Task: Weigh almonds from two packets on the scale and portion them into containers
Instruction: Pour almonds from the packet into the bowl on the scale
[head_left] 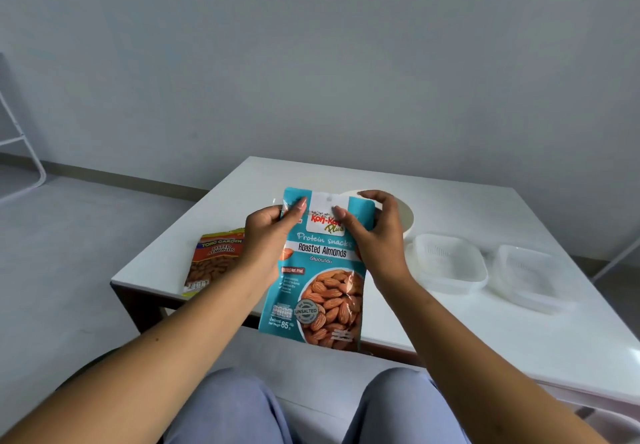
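Note:
I hold a teal packet of roasted almonds point(320, 270) upright above the near edge of the white table point(485, 201). My left hand point(266, 235) pinches its top left corner and my right hand point(377, 232) grips its top right corner. A second packet, red and orange with salted almonds point(211, 263), lies flat on the table's left corner. A white bowl point(405, 216) stands behind my right hand, partly hidden. Two clear plastic containers point(446, 263) point(530, 277) sit to the right of it. No scale shows in this view.
The table stands against a grey wall. A white metal frame point(20, 138) stands on the floor at the far left. My knees in light blue trousers point(311, 409) are below the table's near edge.

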